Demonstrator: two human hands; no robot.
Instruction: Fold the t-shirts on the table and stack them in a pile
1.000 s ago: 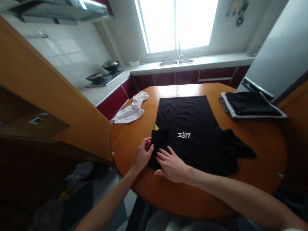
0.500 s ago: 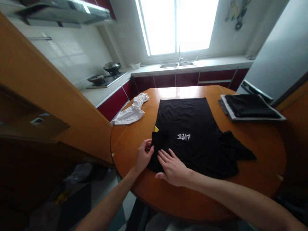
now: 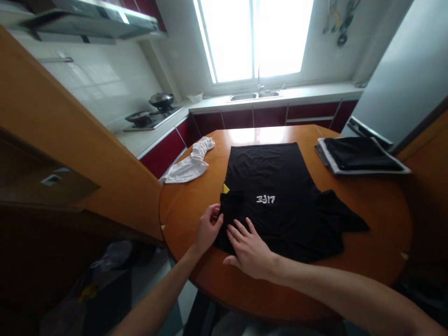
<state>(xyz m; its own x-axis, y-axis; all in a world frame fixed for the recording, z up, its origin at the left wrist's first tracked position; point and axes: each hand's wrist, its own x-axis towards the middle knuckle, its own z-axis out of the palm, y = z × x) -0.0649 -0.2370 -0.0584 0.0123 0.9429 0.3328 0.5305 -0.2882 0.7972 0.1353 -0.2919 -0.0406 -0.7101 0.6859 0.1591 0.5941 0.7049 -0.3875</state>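
A black T-shirt (image 3: 280, 168) with white lettering lies spread on the round wooden table, its hem toward the window. The sleeve on its left is folded inward over the body; the other sleeve (image 3: 345, 214) sticks out to the right. My left hand (image 3: 209, 228) has its fingers curled at the folded left edge and pinches the cloth there, with the fingertips partly hidden. Flat on the shirt beside that fold, my right hand (image 3: 250, 247) rests with fingers spread and holds nothing. A small yellow piece (image 3: 226, 188) peeks out at the shirt's left edge.
On the wooden table (image 3: 189, 205) a crumpled white cloth (image 3: 187, 169) lies at the left. A stack of folded dark and white clothes (image 3: 366, 154) sits at the right. Behind are a counter with a sink (image 3: 245, 97) and a stove with pans (image 3: 161, 100).
The view has shifted slightly. My right hand has slid a little toward me on the shirt; my left hand stays at the folded edge. The shirt looks the same.
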